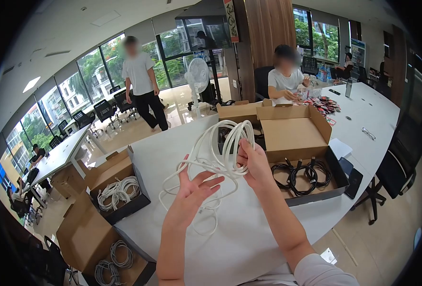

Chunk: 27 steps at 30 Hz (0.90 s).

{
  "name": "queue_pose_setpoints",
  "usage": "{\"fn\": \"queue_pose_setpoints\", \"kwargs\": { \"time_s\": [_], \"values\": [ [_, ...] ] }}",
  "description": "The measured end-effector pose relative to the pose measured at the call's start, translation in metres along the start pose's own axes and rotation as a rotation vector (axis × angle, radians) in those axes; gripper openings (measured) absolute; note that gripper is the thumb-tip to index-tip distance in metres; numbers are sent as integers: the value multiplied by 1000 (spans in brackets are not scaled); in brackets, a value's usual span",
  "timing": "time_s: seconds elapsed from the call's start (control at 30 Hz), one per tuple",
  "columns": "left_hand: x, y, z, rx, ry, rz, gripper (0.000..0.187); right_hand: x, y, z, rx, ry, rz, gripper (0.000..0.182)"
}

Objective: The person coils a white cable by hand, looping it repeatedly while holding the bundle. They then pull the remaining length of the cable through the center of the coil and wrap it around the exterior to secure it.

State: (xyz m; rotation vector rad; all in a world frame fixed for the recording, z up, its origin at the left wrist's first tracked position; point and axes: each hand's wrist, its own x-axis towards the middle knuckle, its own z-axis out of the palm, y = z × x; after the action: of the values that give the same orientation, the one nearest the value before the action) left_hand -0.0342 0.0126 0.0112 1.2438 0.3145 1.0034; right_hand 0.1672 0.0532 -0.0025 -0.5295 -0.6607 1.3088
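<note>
Here, white cable coil (228, 148) between hands (254, 164), long axis roughly upright.

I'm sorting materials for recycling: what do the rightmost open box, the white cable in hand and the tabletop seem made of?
Rightmost box: likely cardboard, matte brown inside, dark outside, with folding flaps.
White cable: probably flexible plastic sheathing, smooth, bent into rounded loops; core hidden.
Tabletop: perhaps laminate, smooth and evenly white, though painted board is possible.

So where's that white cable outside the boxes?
Mid-picture in the head view: the white cable is gripped in the right hand, its looser loops by the left hand, over the white table.
</note>
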Motion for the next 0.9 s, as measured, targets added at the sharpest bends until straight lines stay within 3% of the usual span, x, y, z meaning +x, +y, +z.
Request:
{"fn": "queue_pose_setpoints", "kwargs": {
  "time_s": [0.1, 0.17, 0.3, 0.4, 0.5, 0.57, 0.6, 0.63, 0.73, 0.77, 0.9],
  "values": [
    [1, -12, 2, -118, 77, 13, 81, -9, 2, 11, -21, -36, -11, 13],
    [0, -12, 2, -157, 45, -118, 84, -16, 5, 21, -19, -30, -40, 17],
    [-5, -1, -4, -131, -124, -226, 87, -11, 3, 15, -129, 67, -228, 19],
    [-14, 15, 4, 1, -93, -152, 95, -7, -3, 9, -310, 143, -422, 21],
    [-11, 6, -20, 388, -104, 101, 105, -15, -5, 13, -755, 61, -592, 12],
    [-12, 12, -24, 451, -8, 86, 109, -26, -7, 23, -1119, -5, -669, 15],
    [-13, 17, -23, 484, 43, 78, 112, -28, -1, 24, -1161, -115, -685, 16],
    [-15, 22, -20, 515, 41, 116, 98, -31, 1, 25, -1213, -243, -665, 16],
    [-16, 15, -23, 720, 194, 177, 80, -41, 2, 34, -1269, -556, -518, 15],
    [-16, 14, -27, 721, 144, 141, 73, -43, 2, 35, -1272, -647, -453, 15],
    [-10, 16, -21, 760, 55, 60, 56, -38, 3, 29, -1235, -613, -489, 18]
  ]
}}
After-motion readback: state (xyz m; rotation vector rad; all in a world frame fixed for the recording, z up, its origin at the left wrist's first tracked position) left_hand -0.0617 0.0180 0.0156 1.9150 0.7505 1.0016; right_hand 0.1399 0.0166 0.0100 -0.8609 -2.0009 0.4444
